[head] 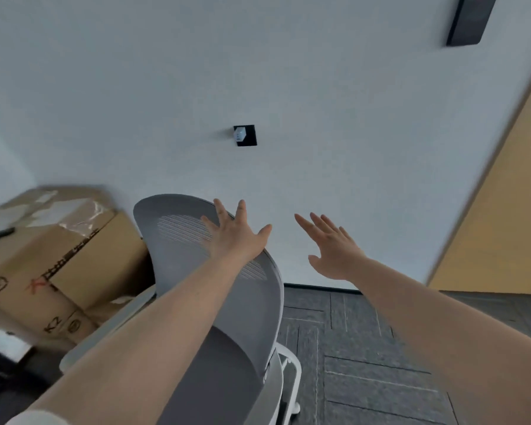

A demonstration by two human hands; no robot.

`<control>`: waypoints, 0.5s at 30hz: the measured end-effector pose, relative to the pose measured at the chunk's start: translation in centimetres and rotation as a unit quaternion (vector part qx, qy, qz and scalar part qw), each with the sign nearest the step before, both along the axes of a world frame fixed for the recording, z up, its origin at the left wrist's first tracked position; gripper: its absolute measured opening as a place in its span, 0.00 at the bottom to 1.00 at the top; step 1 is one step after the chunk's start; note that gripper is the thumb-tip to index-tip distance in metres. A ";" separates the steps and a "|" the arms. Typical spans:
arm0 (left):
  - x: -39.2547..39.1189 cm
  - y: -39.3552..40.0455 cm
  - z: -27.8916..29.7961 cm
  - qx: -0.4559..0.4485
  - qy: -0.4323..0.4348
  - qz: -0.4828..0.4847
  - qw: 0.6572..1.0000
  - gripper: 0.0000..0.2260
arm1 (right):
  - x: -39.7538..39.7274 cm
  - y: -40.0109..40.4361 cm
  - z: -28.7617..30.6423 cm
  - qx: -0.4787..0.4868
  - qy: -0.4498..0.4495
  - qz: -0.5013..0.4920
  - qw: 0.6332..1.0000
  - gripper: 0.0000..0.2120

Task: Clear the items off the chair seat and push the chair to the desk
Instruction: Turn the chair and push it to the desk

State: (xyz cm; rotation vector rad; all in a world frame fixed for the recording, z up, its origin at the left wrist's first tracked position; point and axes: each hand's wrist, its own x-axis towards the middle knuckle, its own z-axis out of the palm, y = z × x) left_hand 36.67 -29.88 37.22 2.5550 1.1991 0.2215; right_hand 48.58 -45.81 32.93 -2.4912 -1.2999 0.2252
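A: Two hands reach for one chair backrest [242,302]. The left hand [236,237] lies flat on its top edge, fingers spread apart; the right hand [334,253] hangs just right of the backrest, touching nothing, fingers apart too.

B: How should the push go?

A: I'd bring both palms onto the backrest, one to each side, and press evenly so the chair rolls straight. The seat and desk are out of view, so check them first.

B: And the count, biggest first?

A: Left of the backrest, stacked cardboard boxes [62,259], two I think; above it, one wall socket [245,135] with one white plug.
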 end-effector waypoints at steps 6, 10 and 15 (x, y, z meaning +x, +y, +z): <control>1.5 4.4 0.3 -0.064 -0.014 0.072 0.995 0.46 | 1.8 3.6 0.3 -0.010 -0.015 0.049 0.999 0.41; 2.7 5.8 -0.5 -0.146 -0.049 0.090 0.984 0.44 | 3.9 5.5 1.3 -0.006 -0.039 0.075 0.996 0.41; 3.3 4.7 -0.8 -0.157 -0.034 0.101 0.982 0.43 | 6.9 9.1 1.8 -0.011 -0.043 0.104 0.994 0.41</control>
